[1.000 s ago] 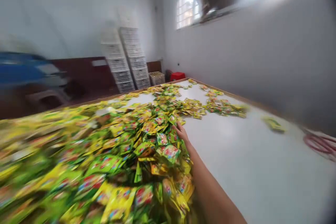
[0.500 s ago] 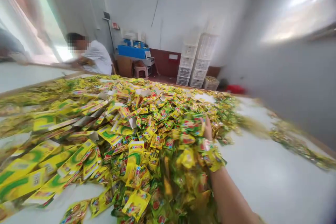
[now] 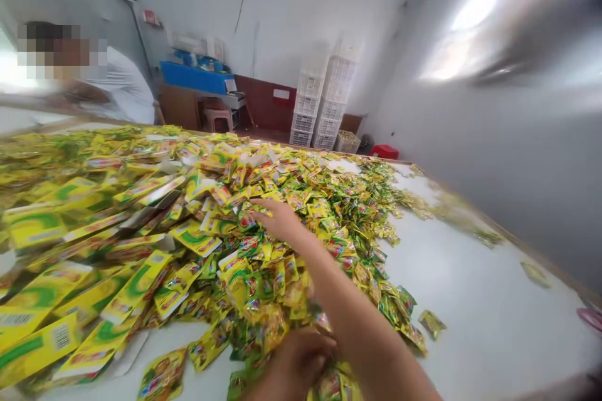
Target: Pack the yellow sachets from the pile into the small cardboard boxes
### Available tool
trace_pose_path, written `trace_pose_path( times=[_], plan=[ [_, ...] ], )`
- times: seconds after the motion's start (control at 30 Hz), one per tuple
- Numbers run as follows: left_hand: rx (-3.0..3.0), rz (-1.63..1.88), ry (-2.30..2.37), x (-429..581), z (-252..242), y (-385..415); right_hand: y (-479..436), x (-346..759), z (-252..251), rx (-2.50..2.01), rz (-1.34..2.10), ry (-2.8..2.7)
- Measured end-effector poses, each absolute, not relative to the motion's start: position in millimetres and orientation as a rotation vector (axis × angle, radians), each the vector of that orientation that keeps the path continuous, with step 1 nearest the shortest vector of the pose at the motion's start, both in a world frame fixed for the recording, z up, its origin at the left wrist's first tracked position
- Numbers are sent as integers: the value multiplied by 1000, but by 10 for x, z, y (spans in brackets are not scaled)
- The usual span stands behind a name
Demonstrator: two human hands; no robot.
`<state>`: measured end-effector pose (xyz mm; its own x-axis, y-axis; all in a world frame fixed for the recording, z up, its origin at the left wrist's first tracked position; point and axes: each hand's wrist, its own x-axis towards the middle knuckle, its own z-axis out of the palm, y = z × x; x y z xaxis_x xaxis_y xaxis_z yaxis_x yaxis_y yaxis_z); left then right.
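A wide heap of small yellow and green packets (image 3: 329, 207) covers the middle of the white table (image 3: 470, 301). My right hand (image 3: 279, 220) reaches over the heap from the lower right, its thumb and fingers closed on a small green packet (image 3: 247, 216). Lower down, near the bottom edge, my left hand (image 3: 303, 357) lies among packets below my right forearm. Its fingers are curled, and what is in them is blurred. Flat yellow boxes with green curves (image 3: 136, 285) are piled on the left side.
Beyond the table's left end, a person in a white shirt (image 3: 129, 84) leans forward. White crates (image 3: 305, 103) stand stacked by the back wall, near a blue-topped bench (image 3: 197, 77) and a red object (image 3: 384, 151). A loose packet (image 3: 431, 324) lies on the right.
The view has turned to the right. My right hand has moved left across the heap, and the packets that were around it are gone from it. My left hand has come into view.
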<state>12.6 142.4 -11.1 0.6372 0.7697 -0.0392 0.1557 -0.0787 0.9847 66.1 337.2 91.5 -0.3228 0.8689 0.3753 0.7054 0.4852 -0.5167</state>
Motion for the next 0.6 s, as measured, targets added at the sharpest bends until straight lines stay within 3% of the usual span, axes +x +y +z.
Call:
trace_pose_path(
  times=[0.13, 0.27, 0.37, 0.6],
  plan=[
    [1626, 769, 1009, -520, -130, 1473, 2729, 1365, 777, -1397, 319, -2088],
    [1365, 1071, 1567, -984, -235, 1746, 2035, 1707, 139, -1536, 68, -2248],
    [1327, 1201, 1883, -980, -336, 2114, 2076, 1739, -219, -1628, -10, -2338],
    [1177, 1357, 1959, -947, -336, 2386, 2461, 1735, 9, -1770, -20, -2232]
  ],
)
